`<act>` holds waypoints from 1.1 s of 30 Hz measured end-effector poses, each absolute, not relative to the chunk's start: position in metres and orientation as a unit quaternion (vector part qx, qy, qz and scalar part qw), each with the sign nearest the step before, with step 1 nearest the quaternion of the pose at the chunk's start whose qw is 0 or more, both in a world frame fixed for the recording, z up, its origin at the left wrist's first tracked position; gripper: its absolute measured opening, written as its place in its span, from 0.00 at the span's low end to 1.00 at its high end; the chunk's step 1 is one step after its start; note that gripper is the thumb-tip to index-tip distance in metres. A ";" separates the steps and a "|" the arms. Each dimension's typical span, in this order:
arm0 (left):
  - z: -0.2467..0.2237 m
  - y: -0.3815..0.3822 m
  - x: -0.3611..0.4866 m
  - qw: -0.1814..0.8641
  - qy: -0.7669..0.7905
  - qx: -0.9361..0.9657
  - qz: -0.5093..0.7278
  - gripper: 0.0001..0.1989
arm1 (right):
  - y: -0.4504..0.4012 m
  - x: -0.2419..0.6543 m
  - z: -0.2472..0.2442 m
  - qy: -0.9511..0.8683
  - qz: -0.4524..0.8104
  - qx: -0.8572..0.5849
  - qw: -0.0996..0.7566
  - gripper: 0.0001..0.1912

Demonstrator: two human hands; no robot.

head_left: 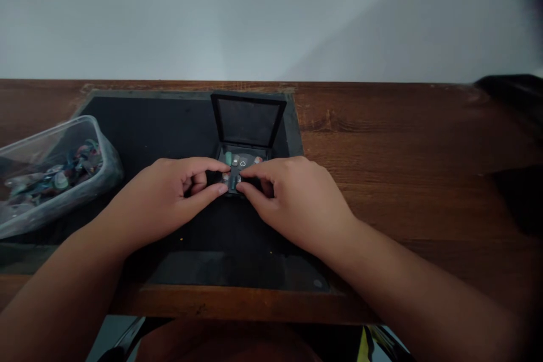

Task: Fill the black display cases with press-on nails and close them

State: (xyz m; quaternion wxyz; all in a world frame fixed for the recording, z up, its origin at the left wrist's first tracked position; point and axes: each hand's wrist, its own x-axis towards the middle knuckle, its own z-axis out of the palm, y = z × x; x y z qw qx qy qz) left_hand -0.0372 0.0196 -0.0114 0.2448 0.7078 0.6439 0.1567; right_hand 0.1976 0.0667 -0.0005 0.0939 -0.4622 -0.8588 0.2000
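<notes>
A small black display case (248, 96) stands with its windowed lid raised, in the middle of the black mat. Small polished pieces lie inside its tray: a green one (228, 158), a dark one with a white heart outline (243, 163) and a reddish-white one (258, 160). My left hand (173, 189) reaches to the tray's left front, thumb and forefinger curved toward each other by a small clear piece (225, 179). From the right, my right hand (297, 198) mirrors it, fingertips at the tray's front centre. Whether the pieces there are gripped or only touched is hard to see.
At the left, a clear plastic tub (99, 136) holds many mixed stone-like pieces (63, 178). The black mat (169, 124) covers part of the wooden table (382, 153). A pale wall (254, 17) rises behind, and a dark object (509, 90) sits at the far right.
</notes>
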 end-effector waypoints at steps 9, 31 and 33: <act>-0.009 0.020 -0.038 0.240 0.646 0.709 0.149 0.21 | 0.064 0.200 0.005 -0.863 0.204 -0.455 0.082 0.11; 0.057 -0.018 -0.080 -0.077 0.736 0.645 0.189 0.18 | 0.083 0.218 0.001 -0.793 0.276 -0.444 0.312 0.19; 0.064 -0.022 -0.115 -0.075 0.804 0.587 0.062 0.21 | 0.081 0.215 -0.003 -0.790 0.316 -0.428 0.304 0.20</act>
